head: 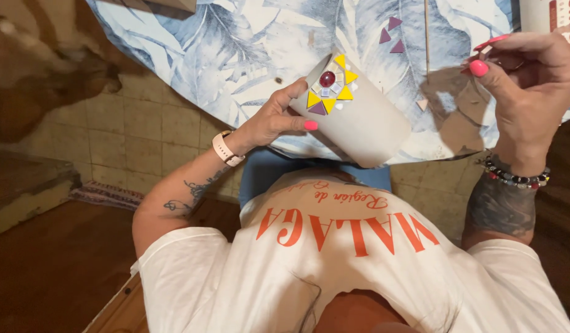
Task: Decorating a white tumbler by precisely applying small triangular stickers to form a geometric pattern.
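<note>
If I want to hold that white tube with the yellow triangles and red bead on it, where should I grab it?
Probably grab the white tube around its plain lower half, coming from underneath or the bare side. The left hand already cups it from the left near the top, beside the mosaic pieces. The tube lies tilted, decoration facing up, so fingers on the smooth bare wall stay clear of the small tiles.

Round table (235, 55) draped in blue-and-white leaf-print cloth from 11 to 2 o'clock, worn beige floor tiles (143, 132) beneath toward 9, striped rug edge (106, 194) at 8, dark reddish wooden surface (50, 265) at 7, warm dim light throughout.
</note>
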